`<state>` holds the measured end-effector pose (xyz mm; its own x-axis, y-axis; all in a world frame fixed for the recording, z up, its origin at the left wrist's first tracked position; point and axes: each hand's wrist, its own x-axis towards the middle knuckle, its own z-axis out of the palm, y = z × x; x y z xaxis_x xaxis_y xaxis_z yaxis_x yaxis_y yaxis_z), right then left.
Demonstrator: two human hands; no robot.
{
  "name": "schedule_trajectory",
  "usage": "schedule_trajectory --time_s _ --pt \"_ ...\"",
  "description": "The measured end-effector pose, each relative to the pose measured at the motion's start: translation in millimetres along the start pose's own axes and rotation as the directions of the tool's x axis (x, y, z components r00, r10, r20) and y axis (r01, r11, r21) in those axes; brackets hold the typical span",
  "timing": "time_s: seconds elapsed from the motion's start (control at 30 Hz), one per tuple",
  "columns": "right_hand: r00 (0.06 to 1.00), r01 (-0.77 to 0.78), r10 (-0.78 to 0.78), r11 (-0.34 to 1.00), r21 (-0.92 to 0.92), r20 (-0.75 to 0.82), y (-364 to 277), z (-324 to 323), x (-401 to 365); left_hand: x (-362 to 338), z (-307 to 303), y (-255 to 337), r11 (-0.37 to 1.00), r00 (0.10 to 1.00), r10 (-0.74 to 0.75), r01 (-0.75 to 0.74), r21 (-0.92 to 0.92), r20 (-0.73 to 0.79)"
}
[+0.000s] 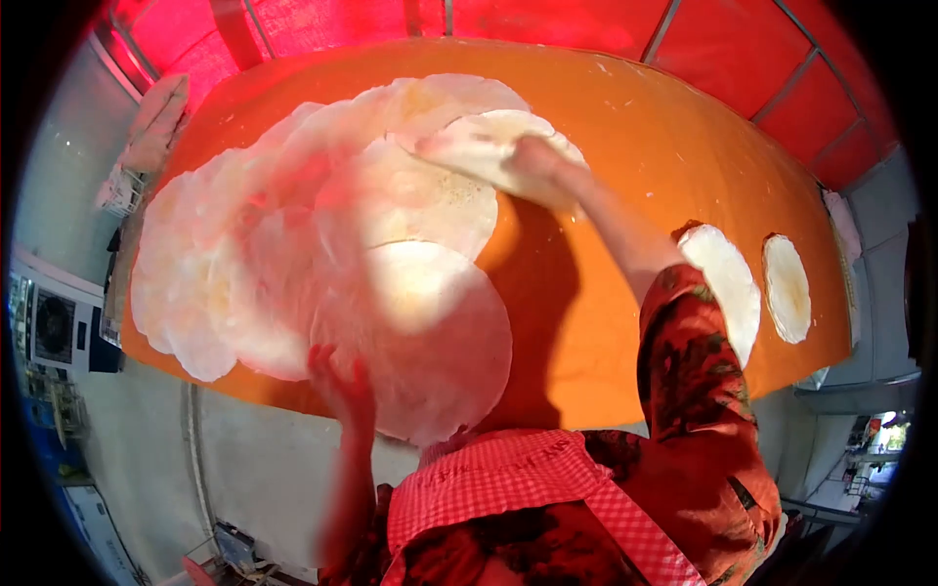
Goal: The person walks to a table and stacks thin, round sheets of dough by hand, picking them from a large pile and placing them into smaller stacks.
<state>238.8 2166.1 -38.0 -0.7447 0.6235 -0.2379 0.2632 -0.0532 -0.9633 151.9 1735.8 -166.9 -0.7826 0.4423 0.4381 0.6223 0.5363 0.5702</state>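
Observation:
My left hand (344, 386), blurred, has its fingers apart at the near left edge of a large thin round dough sheet (454, 337). Nothing shows in its grasp. Across the orange table my right hand (535, 158) reaches out, also blurred, with its fingers closed at a pale dough sheet (498, 142). That sheet's near edge looks slightly raised, and the fingertips are hidden. Another round sheet (440, 200) lies between the two, overlapped at its edges. To the left spreads a wide layer of overlapping thin sheets (200, 264).
Two smaller dough rounds, a larger one (723, 283) and a narrower-looking one (788, 288), lie on the right of the orange table (625, 361). Red translucent panels (557, 24) stand behind it. A bundled cloth (156, 117) is at the left edge. A reddish blur crosses the left sheets.

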Motion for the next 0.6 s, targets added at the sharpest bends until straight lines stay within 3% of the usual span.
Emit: schedule_trajectory --time_s 0.03,0.1,0.13,0.17,0.23,0.27,0.37,0.4,0.43,0.47,0.57,0.6 --pt "0.949 0.268 -0.316 0.778 -0.568 0.015 25.6 -23.6 54.4 -16.1 -13.8 -27.9 0.99 0.999 0.021 -0.017 0.137 -0.033" --pt "0.898 0.18 -0.428 0.562 -0.808 -0.098 -5.2 -22.8 55.2 -50.7 -15.9 -69.9 0.952 0.965 -0.259 0.249 -0.18 -0.034" --pt "0.911 0.188 -0.413 0.438 -0.879 -0.011 -32.5 -2.7 18.5 -71.2 -24.6 -88.4 0.868 0.916 -0.402 0.383 -0.316 0.005" --pt "0.926 0.208 -0.369 0.313 -0.927 0.083 -45.1 23.6 -15.7 -73.7 -34.8 -88.0 0.61 0.836 -0.491 0.53 -0.588 0.245" --pt "0.934 0.155 -0.354 0.257 -0.954 0.056 -49.8 91.4 -97.5 -85.0 -38.2 -95.6 0.37 0.678 -0.532 0.725 -0.58 0.508" --pt "0.925 0.34 -0.38 0.855 -0.391 -0.026 -34.0 130.3 -129.6 -88.8 -38.3 -96.0 0.294 0.661 -0.506 0.736 -0.609 0.554" --pt "0.986 0.012 -0.004 0.999 0.047 -0.166 46.1 228.5 -205.3 -88.4 -32.4 -96.4 0.106 0.577 -0.472 0.787 -0.607 0.666" --pt "0.935 0.195 -0.326 0.804 -0.562 -0.142 91.4 253.0 -221.9 -88.6 -33.0 -99.8 0.055 0.536 -0.466 0.812 -0.581 0.704" --pt "0.948 0.221 -0.317 0.645 -0.731 0.007 135.9 264.5 -232.0 -88.4 -29.9 -106.7 0.051 0.522 -0.436 0.827 -0.56 0.733" --pt "0.952 0.257 -0.271 0.453 -0.854 0.143 161.7 272.0 -237.5 -89.7 -25.0 -113.4 0.051 0.507 -0.402 0.844 -0.535 0.762" --pt "0.879 0.354 -0.441 0.354 -0.866 0.179 165.5 287.1 -246.4 -86.2 -28.6 -117.5 0.077 0.492 -0.315 0.866 -0.495 0.812" --pt "0.941 0.261 -0.305 0.369 -0.892 0.149 142.6 286.9 -249.5 -85.8 -32.1 -118.4 0.092 0.493 -0.291 0.868 -0.489 0.82"
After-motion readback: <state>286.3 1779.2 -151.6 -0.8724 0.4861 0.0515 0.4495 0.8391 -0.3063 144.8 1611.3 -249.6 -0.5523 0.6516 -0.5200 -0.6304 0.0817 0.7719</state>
